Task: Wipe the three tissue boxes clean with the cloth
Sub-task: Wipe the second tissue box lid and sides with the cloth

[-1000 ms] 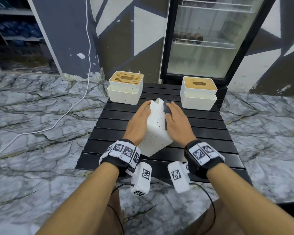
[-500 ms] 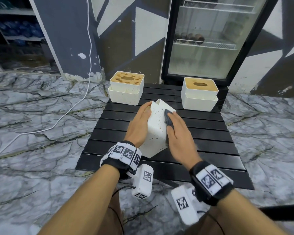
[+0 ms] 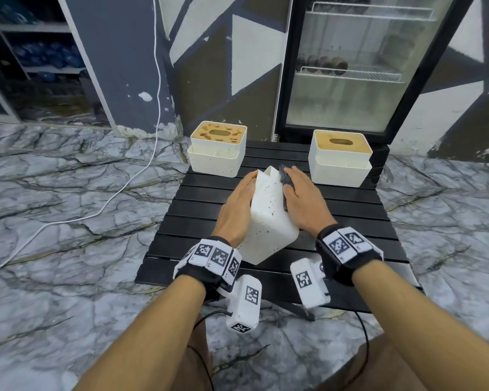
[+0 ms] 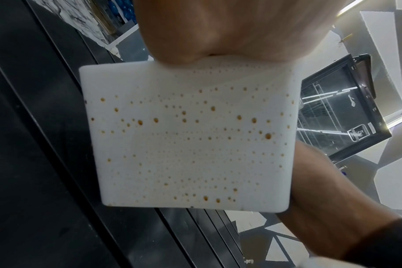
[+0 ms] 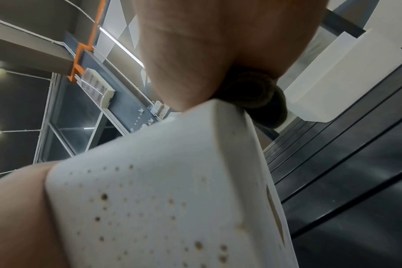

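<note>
The left hand [image 3: 236, 211] lay flat-fingered against a tilted, spotted tissue box [image 3: 268, 214] on the desk [image 3: 350, 218] — the right hand [image 3: 304, 201], fingers straight, pressed a dark cloth [image 3: 286, 180] to it.

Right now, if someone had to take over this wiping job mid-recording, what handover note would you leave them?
Left hand: flat against the left side of the middle tissue box, steadying it as it lies tipped on the black slatted table.
Right hand: pressing the dark cloth against that box's right side.
Done: nothing looks finished; the face toward the wrist cameras is covered in brown spots.
Left: the rest of this box, then the far-left box, stained on its lid and speckled on its side, and the far-right box, which looks cleaner. Both stand upright at the table's back edge.
</note>
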A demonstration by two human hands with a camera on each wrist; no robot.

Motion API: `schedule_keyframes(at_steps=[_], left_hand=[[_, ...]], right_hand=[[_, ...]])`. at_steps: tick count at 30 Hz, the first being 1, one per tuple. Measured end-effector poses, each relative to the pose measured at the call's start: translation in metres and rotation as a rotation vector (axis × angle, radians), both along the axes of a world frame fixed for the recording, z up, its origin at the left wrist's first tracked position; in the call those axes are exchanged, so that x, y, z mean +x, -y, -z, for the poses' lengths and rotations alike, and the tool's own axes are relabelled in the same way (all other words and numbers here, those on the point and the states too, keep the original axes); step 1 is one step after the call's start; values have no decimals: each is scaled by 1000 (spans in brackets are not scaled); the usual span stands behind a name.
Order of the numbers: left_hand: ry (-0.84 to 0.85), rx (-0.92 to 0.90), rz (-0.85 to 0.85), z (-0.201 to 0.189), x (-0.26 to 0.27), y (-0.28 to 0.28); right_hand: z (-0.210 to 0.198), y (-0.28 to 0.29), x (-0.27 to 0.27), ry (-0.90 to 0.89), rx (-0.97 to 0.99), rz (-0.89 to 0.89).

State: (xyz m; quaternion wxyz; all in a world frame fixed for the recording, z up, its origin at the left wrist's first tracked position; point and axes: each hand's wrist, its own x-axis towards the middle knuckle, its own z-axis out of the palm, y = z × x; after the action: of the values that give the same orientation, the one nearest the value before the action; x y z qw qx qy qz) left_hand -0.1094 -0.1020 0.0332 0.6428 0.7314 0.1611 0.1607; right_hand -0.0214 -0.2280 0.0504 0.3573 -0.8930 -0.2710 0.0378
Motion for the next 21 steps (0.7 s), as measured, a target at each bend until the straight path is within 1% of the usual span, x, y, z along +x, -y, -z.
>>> schedule_keyframes(at_steps=[3,6,17,21], left_hand=[[-5,3,-9,-1,-1,1],[-6,18,-22,-1,-2,3],[-18,73,-27,-7,-4,13],[-20,78,-17,-8,-4,15]], right_hand=[[-1,-4,8,-4,-7,-1],[2,0,2,-2,10,10],[24,39,-73,52,171,0],[32,43,-88,131,185,-37]])
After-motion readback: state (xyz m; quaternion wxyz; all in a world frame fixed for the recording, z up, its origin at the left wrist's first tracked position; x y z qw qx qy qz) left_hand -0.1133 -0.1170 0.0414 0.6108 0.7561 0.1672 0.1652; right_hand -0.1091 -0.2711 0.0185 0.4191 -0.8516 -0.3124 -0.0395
